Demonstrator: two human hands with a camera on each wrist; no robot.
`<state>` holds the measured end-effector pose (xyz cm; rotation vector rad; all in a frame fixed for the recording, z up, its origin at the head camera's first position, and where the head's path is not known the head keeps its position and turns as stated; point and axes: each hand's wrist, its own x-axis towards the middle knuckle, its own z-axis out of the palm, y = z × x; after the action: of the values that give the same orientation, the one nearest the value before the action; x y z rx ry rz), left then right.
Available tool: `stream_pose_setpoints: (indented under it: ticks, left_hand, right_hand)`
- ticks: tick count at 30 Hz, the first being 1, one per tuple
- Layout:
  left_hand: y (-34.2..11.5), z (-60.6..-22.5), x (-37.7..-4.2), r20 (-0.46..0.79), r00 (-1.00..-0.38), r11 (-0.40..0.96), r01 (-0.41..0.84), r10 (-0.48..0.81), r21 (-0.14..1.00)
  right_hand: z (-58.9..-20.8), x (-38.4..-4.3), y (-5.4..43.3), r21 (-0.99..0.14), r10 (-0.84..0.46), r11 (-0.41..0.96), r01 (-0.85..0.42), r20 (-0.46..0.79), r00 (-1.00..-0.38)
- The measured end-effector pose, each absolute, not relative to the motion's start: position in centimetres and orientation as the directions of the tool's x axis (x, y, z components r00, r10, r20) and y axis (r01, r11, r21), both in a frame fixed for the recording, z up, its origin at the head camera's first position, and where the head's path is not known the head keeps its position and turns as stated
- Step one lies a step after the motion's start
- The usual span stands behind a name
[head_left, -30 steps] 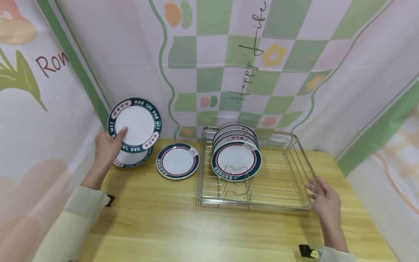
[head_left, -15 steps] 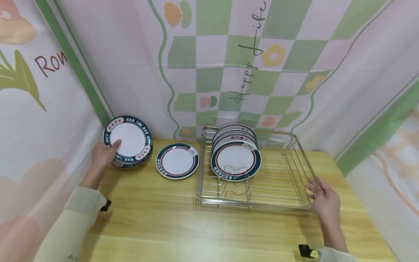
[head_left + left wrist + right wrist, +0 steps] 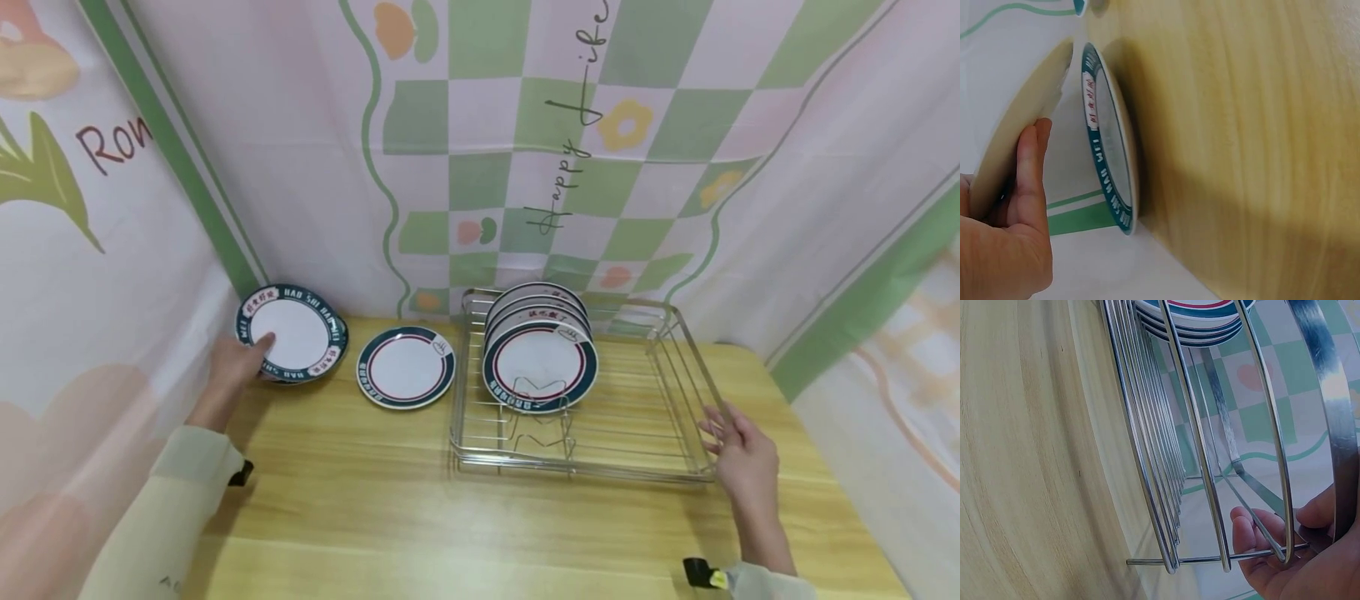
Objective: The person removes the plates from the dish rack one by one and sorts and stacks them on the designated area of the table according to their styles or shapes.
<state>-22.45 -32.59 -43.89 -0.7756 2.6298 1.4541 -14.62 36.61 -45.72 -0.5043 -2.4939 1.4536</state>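
At the far left of the table, my left hand pinches a white plate by its left edge, thumb on top and fingers underneath. This plate has a dark green lettered rim. The left wrist view shows it tilted, with a gap over a matching lower plate on the table; from the head view the lower plate is mostly hidden. My right hand holds the right end of a metal wire dish rack, its fingers curled around the end bars. Several plates lean in the rack's left part.
One plate with a green rim and red ring lies flat between the left pair and the rack. The wooden table meets a patterned cloth behind and at both sides.
My left hand has lowered its plate from a raised, tilted position down over the lower plate, covering most of it. My right hand and the rack have not visibly moved.
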Motion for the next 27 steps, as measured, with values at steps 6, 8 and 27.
stream_pose_setpoints:
  ticks: [6,8,27]
  left_hand:
    - [-33.0,-45.0,-22.8,-0.305,-0.861,0.352,-0.456,-0.408,0.817]
    - [-33.2,-45.3,-23.0,-0.318,-0.857,0.314,-0.457,-0.406,0.832]
    - [-33.9,-45.8,-23.2,-0.364,-0.86,0.128,-0.431,-0.357,0.893]
  right_hand:
    - [-45.9,-14.5,36.6,-0.872,0.391,0.462,0.165,0.033,-0.92]
    - [-45.9,-14.5,36.6,-0.87,0.388,0.466,0.16,0.039,-0.921]
    - [-45.9,-14.6,36.7,-0.865,0.398,0.464,0.189,0.012,-0.917]
